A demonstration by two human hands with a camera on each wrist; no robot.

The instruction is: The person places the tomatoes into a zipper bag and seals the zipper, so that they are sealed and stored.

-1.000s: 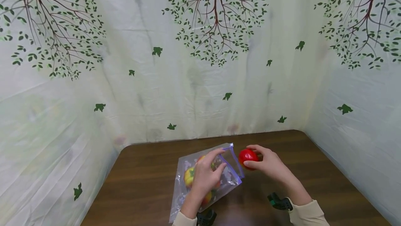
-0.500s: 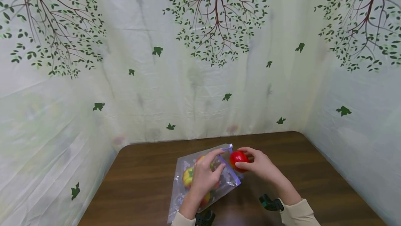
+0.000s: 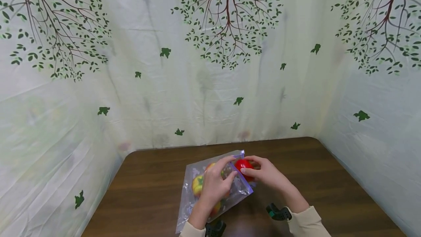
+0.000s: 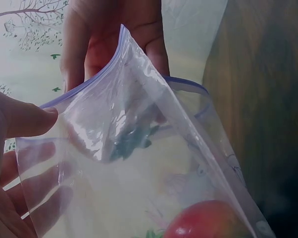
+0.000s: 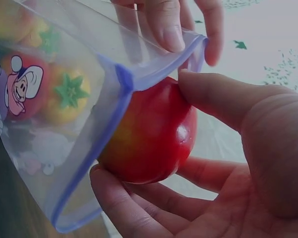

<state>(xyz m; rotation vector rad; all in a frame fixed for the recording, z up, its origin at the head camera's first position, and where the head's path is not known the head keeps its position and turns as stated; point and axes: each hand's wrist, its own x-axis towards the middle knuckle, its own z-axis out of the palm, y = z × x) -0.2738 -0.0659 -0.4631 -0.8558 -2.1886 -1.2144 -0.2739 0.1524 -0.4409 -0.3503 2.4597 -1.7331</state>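
A clear zip bag [image 3: 190, 171] with a purple seal lies slanted on the table, several red and yellow tomatoes [image 5: 70, 96] with green star-shaped tops inside. My left hand [image 3: 215, 182] pinches the bag's mouth near its far side, thumb on the near face in the left wrist view. With thumb and fingers my right hand [image 3: 268, 175] grips a glossy red tomato [image 5: 156, 134]. That tomato is partly inside the bag's opening, its leading side behind the purple rim [image 5: 92, 153]. The left fingers [image 4: 40, 173] show blurred through the plastic.
The brown wooden table [image 3: 151, 189] extends on both sides of the bag. Behind it hangs a pale curtain [image 3: 204, 113] printed with trees and leaves. Dark wrist cameras [image 3: 279, 213] sit at both cream sleeves.
My right hand has moved left with the red tomato, from beside the bag into its opening. The left hand and the bag have stayed nearly still.
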